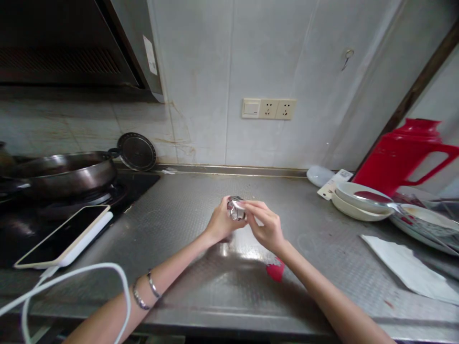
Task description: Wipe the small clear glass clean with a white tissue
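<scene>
Holding the small shiny thing (235, 212) over the surface (172, 224), the left hand (219, 220) wraps its side while the right hand (264, 224) pinches its top; it looks light and easy to squash, so grip softly.

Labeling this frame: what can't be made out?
All head view:
Silvery item: lower part hidden by left hand, markings too small and blurred.
Right hand: whether it pinches the item, too blurred.
Pan: bottom hidden by its near wall.
Patterned plate: cut off by right edge.
Red patch: too blurred to identify.
</scene>
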The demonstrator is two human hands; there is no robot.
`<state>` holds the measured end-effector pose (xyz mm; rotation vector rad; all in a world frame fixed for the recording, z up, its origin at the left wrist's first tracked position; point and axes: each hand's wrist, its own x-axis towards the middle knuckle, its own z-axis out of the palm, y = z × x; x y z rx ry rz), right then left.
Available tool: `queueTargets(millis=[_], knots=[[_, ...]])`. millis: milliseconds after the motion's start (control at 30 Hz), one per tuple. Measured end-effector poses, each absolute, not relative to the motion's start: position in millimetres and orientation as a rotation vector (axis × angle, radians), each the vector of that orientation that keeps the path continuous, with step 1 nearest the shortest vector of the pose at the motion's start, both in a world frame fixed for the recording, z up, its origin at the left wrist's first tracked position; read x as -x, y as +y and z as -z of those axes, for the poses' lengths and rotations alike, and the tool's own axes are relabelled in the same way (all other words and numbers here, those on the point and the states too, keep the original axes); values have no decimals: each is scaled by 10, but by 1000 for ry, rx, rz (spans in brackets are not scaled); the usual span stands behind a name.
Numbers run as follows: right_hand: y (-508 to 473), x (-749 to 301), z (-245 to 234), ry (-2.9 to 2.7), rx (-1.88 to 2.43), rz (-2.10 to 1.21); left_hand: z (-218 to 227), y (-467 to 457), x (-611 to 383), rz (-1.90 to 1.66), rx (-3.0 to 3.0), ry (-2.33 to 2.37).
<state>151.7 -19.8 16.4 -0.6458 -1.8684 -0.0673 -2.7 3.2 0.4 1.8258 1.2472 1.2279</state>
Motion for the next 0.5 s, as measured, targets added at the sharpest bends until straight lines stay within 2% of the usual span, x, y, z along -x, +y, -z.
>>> queueTargets(millis=[200, 500], knots=[[17, -1637, -107, -1476, 1071, -148, 34, 33, 23, -1270, -1756, 1143], [25, -1426, 75, -1530, 968, -429, 116, -7, -65, -1139, -1506, 958]])
